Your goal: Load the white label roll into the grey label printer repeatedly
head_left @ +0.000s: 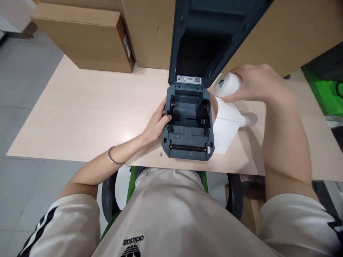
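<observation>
Printer (189, 125) lid sticker seems a QR label (189, 80); shirt (160, 217) reads adidas.

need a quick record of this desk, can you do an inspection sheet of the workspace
surface: pale wood table, bare at left.
job's things: grey label printer, lid up, roll bay empty; white paper roll with loose end hanging to the table.
clutter: cardboard boxes at the back.
grippers: left hand on the printer's left side; right hand grips the paper roll, held above the table.
cables: nothing seen.
surroundings: grey floor, green chair under the person, green thing at far right.
</observation>
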The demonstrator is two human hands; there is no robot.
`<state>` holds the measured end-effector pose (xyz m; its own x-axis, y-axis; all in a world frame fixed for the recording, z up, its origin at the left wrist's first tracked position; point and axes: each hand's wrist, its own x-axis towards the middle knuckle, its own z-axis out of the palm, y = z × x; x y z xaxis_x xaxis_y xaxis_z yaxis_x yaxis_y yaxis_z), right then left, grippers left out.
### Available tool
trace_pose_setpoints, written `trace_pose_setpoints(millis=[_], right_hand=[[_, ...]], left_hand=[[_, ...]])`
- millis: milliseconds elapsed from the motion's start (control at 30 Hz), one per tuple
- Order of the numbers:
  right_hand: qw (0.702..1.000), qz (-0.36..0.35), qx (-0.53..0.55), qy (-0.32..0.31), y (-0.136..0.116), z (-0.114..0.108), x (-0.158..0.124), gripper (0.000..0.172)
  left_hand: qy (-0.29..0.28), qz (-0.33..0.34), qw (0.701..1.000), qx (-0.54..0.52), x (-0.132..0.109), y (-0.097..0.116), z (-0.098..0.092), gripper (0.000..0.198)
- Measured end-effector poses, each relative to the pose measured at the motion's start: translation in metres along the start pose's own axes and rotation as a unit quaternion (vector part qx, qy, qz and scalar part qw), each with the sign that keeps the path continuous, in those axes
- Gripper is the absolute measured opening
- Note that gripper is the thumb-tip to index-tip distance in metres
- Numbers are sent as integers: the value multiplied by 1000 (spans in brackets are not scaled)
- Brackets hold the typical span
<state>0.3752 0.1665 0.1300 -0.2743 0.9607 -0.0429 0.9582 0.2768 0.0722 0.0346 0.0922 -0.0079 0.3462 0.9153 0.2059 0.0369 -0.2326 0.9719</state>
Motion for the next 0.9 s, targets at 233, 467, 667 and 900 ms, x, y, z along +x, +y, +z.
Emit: trace_pose_setpoints(millis=[233, 467, 667, 900], right_hand=[[997, -19, 36, -63, -15, 36, 20, 69], [992, 2, 95, -83, -5, 41, 14, 95], [960, 175, 180, -127, 27, 26, -11, 63], [958, 113, 166, -205, 47, 30, -37, 42]], left_hand=[[3, -7, 1000, 2, -2, 8, 3, 75], [-2, -10, 1000, 6, -2, 8, 0, 75], [-6, 1, 1000, 0, -1, 10, 1, 71], [7, -1, 1000, 0, 0, 11, 2, 70]])
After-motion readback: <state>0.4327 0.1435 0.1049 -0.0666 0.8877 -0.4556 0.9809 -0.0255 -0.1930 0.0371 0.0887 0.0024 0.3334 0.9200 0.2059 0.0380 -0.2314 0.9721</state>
